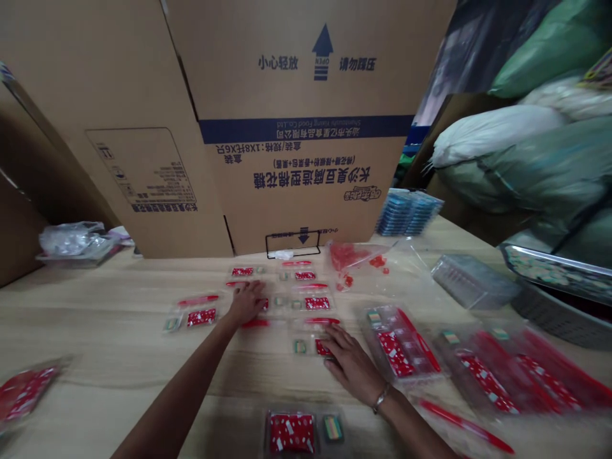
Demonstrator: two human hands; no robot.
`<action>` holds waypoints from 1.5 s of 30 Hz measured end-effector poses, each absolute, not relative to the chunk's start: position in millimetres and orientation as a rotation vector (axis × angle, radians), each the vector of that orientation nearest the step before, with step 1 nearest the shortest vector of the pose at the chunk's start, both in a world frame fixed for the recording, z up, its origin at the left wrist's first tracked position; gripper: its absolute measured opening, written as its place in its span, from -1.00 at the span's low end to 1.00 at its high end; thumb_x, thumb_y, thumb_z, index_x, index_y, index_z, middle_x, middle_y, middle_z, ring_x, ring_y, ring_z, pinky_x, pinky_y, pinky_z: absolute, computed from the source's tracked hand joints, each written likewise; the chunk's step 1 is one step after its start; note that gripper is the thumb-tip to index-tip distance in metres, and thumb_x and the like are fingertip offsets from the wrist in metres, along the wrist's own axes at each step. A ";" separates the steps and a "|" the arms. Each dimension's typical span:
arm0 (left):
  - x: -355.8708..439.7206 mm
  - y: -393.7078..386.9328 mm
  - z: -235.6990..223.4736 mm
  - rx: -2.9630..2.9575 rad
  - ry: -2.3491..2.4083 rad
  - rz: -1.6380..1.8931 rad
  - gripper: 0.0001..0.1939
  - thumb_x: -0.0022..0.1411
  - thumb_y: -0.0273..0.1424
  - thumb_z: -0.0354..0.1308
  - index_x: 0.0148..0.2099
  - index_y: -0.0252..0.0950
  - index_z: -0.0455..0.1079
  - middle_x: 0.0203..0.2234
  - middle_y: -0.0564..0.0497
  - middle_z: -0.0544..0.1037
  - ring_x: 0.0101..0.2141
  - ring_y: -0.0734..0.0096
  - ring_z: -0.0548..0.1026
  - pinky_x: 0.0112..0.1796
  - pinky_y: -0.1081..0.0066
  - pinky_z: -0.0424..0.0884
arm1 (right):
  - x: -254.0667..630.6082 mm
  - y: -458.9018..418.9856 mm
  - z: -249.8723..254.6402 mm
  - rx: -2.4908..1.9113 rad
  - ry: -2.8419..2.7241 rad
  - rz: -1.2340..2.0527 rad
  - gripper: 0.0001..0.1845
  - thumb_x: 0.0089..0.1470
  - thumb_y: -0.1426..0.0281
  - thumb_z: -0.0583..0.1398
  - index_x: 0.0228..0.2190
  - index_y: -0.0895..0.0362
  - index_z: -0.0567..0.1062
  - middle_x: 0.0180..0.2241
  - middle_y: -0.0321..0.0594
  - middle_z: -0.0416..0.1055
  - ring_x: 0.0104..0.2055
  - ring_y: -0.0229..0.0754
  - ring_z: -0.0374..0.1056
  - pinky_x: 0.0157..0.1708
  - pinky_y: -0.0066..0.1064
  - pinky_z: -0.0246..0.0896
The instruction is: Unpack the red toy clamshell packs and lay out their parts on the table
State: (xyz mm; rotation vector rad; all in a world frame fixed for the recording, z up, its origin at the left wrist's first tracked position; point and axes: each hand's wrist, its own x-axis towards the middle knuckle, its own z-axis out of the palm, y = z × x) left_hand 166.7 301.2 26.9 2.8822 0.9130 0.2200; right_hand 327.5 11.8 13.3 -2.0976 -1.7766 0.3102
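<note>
My left hand (247,301) rests palm down over a clear plastic tray in the middle of the table, fingers stretched out and partly covering its red packet (264,304). My right hand (352,363) lies with fingers spread on another clear tray (308,347), touching its red spotted packet. That tray also holds a small green-edged block (299,346) and a red pen-like stick (322,320). Similar filled trays stand around both hands. Close to me is a tray with a red spotted packet (291,432) and a small green-edged block (333,428).
A large cardboard box (306,197) stands behind the trays. At right are more filled trays (482,382), a loose red stick (466,426), a clear plastic box (473,280) and a grey basket (564,312). A bag with red pieces (351,255) lies near the box.
</note>
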 end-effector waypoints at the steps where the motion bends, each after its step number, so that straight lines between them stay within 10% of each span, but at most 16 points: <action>1: 169.2 302.5 27.2 2.883 0.894 0.237 -0.51 0.21 -0.33 0.00 0.18 -0.26 0.26 0.16 -0.20 0.33 0.11 -0.06 0.27 0.04 -0.05 0.21 | 327.6 12.1 12.4 -2.109 -1.766 0.299 -0.56 0.07 0.46 0.10 0.03 0.14 0.39 0.24 -0.03 0.10 0.31 0.01 -0.06 0.23 -0.02 -0.03; 11: 176.4 309.1 41.7 2.888 0.801 0.298 -0.58 0.13 -0.56 -0.03 0.01 -0.21 0.43 0.03 -0.03 0.48 0.04 0.33 0.38 0.08 0.32 0.25 | 335.9 36.0 3.9 -2.057 -1.709 0.196 -0.53 0.04 0.50 0.09 0.03 0.16 0.36 0.22 0.02 0.10 0.30 0.04 -0.06 0.21 0.02 -0.01; 19: 58.6 292.3 54.0 2.613 1.572 0.269 -0.52 0.27 -0.18 -0.12 0.15 -0.26 0.27 0.22 -0.22 0.22 0.18 -0.19 0.13 0.07 -0.25 0.07 | 284.4 -23.9 58.6 -1.814 -1.968 0.630 -0.27 -0.11 0.19 0.31 0.11 0.08 0.32 0.27 0.00 0.03 0.30 0.16 -0.10 0.21 0.07 -0.07; 24: 4.0 240.9 41.7 2.596 1.694 0.245 -0.47 0.31 -0.14 -0.22 0.21 -0.27 0.20 0.24 -0.16 0.20 0.16 -0.12 0.16 0.06 -0.10 0.17 | 253.2 -39.4 63.7 -1.759 -2.080 0.916 -0.02 -0.37 0.12 0.41 0.12 0.12 0.31 0.26 0.11 0.01 0.24 0.30 -0.02 0.18 0.18 -0.10; 35: 15.0 113.3 45.9 2.576 0.886 0.762 -0.53 0.27 -0.23 -0.02 0.20 -0.13 0.09 0.21 -0.13 0.22 0.18 0.16 0.20 0.11 0.11 0.22 | 266.8 -38.2 86.0 -1.745 -1.966 0.746 -0.15 -0.26 0.29 0.33 0.12 0.12 0.27 0.22 0.01 0.04 0.25 0.10 -0.02 0.20 -0.03 -0.03; 40: 1.8 142.5 36.9 2.519 1.575 0.562 -0.67 0.20 -0.27 0.03 -0.03 -0.26 0.39 0.09 -0.24 0.37 0.05 -0.09 0.33 0.00 -0.09 0.25 | 255.7 -9.4 96.6 -1.696 -2.112 0.553 -0.14 -0.27 0.21 0.32 0.11 0.17 0.29 0.20 0.06 0.07 0.22 0.14 -0.01 0.19 -0.01 -0.07; 45: -16.1 209.7 31.5 2.441 1.322 0.510 -0.64 0.23 -0.25 -0.05 0.01 -0.17 0.41 0.09 -0.10 0.42 0.10 0.07 0.32 0.07 0.00 0.23 | 202.8 40.6 84.6 -1.442 -2.318 0.542 -0.08 -0.36 0.13 0.37 0.08 0.14 0.33 0.16 0.04 0.14 0.16 0.10 0.09 0.17 -0.10 -0.03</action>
